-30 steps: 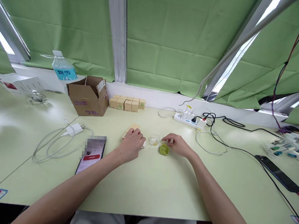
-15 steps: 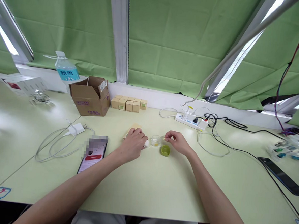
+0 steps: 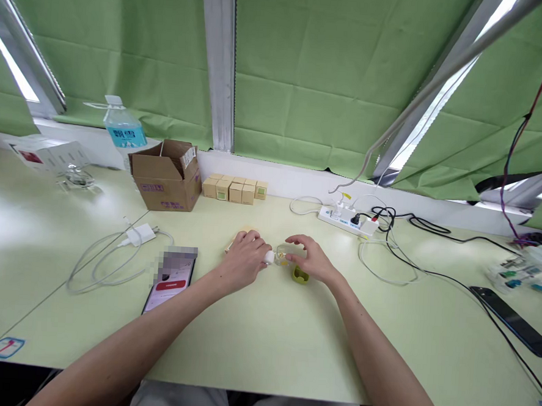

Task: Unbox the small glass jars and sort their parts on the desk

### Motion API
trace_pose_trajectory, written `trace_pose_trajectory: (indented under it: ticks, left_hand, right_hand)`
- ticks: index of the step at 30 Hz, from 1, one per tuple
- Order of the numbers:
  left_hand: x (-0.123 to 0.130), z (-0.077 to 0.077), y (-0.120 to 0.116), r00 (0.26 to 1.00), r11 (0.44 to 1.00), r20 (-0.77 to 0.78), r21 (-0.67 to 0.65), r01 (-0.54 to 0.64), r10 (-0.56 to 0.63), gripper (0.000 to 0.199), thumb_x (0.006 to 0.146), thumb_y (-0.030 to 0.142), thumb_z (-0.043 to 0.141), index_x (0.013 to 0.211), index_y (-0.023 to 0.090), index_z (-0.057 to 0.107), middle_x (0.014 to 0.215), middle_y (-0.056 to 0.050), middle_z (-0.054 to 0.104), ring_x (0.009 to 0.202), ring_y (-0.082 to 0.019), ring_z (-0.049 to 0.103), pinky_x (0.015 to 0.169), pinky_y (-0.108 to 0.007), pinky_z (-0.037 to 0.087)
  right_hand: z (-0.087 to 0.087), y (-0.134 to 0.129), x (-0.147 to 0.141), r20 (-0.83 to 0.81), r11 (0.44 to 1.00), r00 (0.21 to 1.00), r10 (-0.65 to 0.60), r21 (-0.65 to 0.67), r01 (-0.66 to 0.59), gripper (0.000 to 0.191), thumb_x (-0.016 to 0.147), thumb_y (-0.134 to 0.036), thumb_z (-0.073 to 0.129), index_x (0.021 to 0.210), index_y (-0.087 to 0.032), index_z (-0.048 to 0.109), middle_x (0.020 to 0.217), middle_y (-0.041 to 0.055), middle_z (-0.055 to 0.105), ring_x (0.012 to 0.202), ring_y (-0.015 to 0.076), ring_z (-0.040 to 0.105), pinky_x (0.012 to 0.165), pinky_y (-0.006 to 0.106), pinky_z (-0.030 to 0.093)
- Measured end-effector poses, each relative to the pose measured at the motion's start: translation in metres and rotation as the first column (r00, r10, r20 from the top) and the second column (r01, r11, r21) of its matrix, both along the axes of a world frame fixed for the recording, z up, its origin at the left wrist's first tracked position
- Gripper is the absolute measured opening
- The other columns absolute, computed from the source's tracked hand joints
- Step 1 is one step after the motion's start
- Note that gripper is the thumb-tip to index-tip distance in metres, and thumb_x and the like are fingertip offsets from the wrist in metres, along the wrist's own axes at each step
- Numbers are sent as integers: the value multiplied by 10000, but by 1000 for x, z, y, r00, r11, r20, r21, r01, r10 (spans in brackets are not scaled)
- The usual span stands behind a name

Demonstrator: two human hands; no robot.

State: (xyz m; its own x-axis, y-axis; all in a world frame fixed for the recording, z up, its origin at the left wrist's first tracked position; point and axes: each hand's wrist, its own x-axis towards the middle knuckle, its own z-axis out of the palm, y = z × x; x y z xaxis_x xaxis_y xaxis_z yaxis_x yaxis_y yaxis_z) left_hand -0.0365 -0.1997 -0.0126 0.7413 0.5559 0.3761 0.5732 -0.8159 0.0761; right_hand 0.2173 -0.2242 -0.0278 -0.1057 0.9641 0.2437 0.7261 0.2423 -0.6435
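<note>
My left hand [image 3: 245, 261] is closed, with a small white rounded object [image 3: 269, 257] at its fingertips; the rest of that object is hidden. Behind these fingers a pale yellow piece [image 3: 252, 232] shows in part. Beside the white object stands a small clear container [image 3: 280, 255] with yellowish bits in it. My right hand [image 3: 311, 259] reaches over the container's right side, thumb and index finger apart; whether they touch its wall I cannot tell. Just below the right hand sits a small green cup [image 3: 300, 275], partly covered by it.
A phone [image 3: 170, 282] and a white charger with cable [image 3: 141, 234] lie to the left. Farther back are an open cardboard box [image 3: 164, 181], several small tan boxes [image 3: 235, 191] and a power strip [image 3: 347, 222]. Another dark phone [image 3: 512, 319] lies at right among cables.
My right hand has moved left over the clear container, and its thumb and index finger have parted from their pinch on a small pale piece. The white object is now closer to the container.
</note>
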Motion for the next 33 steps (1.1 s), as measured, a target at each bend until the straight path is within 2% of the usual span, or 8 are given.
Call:
trace_pose_trajectory:
  ticks: [2,4,7,11,17,23,28,33]
  left_hand:
    - [2,0,0,1000,1000,4,-5,4,-4,178,948,223,702,1122,204,666,1090,-79,735,1194,-296,520,976,-458,357]
    - [4,-1,0,1000,1000,6,-11,5,-5,179,943,219,705,1118,211,669,1097,-79,736,1189,-296,526,975,-457,359]
    - [6,-4,-1,1000,1000,14,-8,10,-10,198,932,212,714,1125,217,671,1110,-80,738,1188,-297,529,972,-462,361]
    - [8,-7,-1,1000,1000,16,3,18,-18,202,935,214,711,1133,214,670,1100,-81,738,1191,-301,525,970,-467,362]
    - [20,-1,4,1000,1000,-1,7,21,-21,174,944,214,694,1116,207,667,1114,-87,736,1176,-305,526,952,-468,372]
    - [61,10,24,996,997,-78,-60,42,-47,135,965,213,636,1085,199,695,1121,-118,732,1134,-308,580,913,-446,402]
    - [100,3,46,990,993,-139,-119,-17,0,104,941,179,640,1021,172,706,1079,-136,731,1083,-311,629,900,-439,429]
    - [118,-2,54,986,981,-149,-165,-104,80,124,932,123,612,1012,152,703,1077,-155,729,1088,-302,646,880,-401,449]
  right_hand:
    - [-3,-6,3,51,999,998,31,-46,-28,645,814,-302,806,1419,-271,585,1392,75,662,1285,278,582,1110,464,437]
    - [-6,-11,2,102,997,994,39,-74,-31,773,802,-292,815,1507,-261,500,1428,90,646,1301,295,578,1128,484,423]
    - [-10,-11,-3,109,998,994,4,-62,3,714,821,-275,790,1483,-250,526,1389,93,673,1258,298,605,1103,480,439]
    - [-13,-4,-3,79,998,996,-47,-44,51,469,803,-214,776,1261,-245,682,1250,72,734,1158,267,650,1031,423,480]
    - [-17,10,33,-3,971,972,-235,-32,235,466,812,-253,757,1269,-216,675,1234,78,729,998,196,689,911,344,541]
    - [-27,13,65,-36,940,939,-342,-29,341,449,793,-225,731,1241,-214,699,1140,68,752,855,168,703,841,331,565]
    - [-32,12,67,-49,930,929,-367,-17,366,476,817,-241,712,1290,-206,664,1109,70,750,835,164,702,824,329,569]
    - [-13,-1,63,-27,910,911,-412,26,413,535,783,-268,746,1291,-200,592,1257,114,660,933,199,682,838,364,557]
